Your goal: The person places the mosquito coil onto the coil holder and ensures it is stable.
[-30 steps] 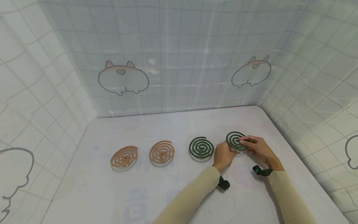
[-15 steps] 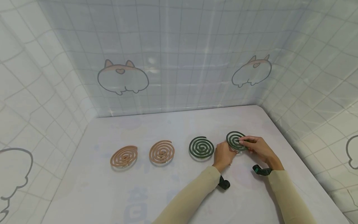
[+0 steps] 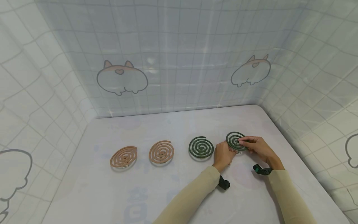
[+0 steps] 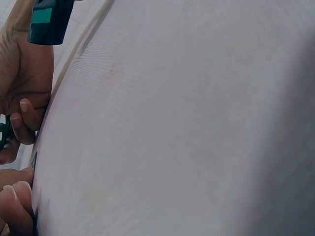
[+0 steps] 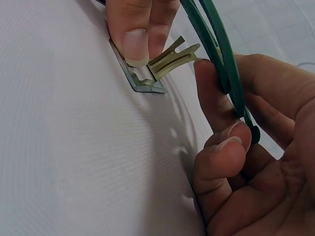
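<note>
On the right of the table, my right hand (image 3: 260, 149) holds a green mosquito coil (image 3: 233, 138) by its right side. In the right wrist view, that coil (image 5: 230, 64) stands on edge between thumb and fingers. Just below it is a small metal coil stand (image 5: 172, 62) with its prong raised. Thumb and fingers of my left hand (image 3: 222, 155) grip the stand's flat base against the table. The prong tip lies close to the coil; whether they touch, I cannot tell. My left fingertips (image 4: 15, 209) show at the lower left of the left wrist view.
Another green coil (image 3: 201, 147) sits just left of my left hand. Farther left are two brown coils (image 3: 161, 152), with bits of metal stand showing under them. The white table (image 3: 156, 193) meets a grid-patterned curtain (image 3: 179, 77) at the back and sides.
</note>
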A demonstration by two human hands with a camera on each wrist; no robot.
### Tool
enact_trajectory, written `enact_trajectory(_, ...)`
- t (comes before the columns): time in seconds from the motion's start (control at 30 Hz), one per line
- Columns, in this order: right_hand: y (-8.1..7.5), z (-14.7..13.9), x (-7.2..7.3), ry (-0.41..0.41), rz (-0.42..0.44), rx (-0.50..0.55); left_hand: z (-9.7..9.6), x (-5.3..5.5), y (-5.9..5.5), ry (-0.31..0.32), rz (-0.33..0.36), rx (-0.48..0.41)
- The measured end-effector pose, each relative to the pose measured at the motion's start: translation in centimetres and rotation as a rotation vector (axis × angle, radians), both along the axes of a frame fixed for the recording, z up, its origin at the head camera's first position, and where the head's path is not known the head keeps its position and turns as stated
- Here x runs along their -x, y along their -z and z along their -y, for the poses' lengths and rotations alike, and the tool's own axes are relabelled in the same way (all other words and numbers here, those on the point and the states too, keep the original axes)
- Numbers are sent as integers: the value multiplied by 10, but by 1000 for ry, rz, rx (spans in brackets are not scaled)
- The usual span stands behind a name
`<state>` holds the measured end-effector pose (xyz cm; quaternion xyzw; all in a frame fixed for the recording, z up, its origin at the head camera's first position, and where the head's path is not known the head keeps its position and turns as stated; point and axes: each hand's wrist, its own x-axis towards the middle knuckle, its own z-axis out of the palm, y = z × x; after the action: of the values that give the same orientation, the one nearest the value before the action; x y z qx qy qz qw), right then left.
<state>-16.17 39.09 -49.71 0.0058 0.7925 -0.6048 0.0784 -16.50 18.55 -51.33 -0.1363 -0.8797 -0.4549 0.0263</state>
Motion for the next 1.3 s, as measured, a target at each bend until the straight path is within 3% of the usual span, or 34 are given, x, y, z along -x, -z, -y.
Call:
enact_trajectory(0.2,1,-4,-1,-5,-4,22,2,-1,-2,9,-15,5)
enact_trajectory(0.37,0,-7,-1,-75,-15,26,4,-2,-2,-3,-72,2)
enact_trajectory(0.6,-4,-1,2,-152,-33,-67,4,-1,-1,2,-88,-1)
enact_trajectory(0.9,-7,8,5,-115,-10,-129,2,0,-1,-9,-26,18)
enact_trajectory(1.3,-9,9,3,-97,-2,-112,2,-1,-2,-2,-20,30)
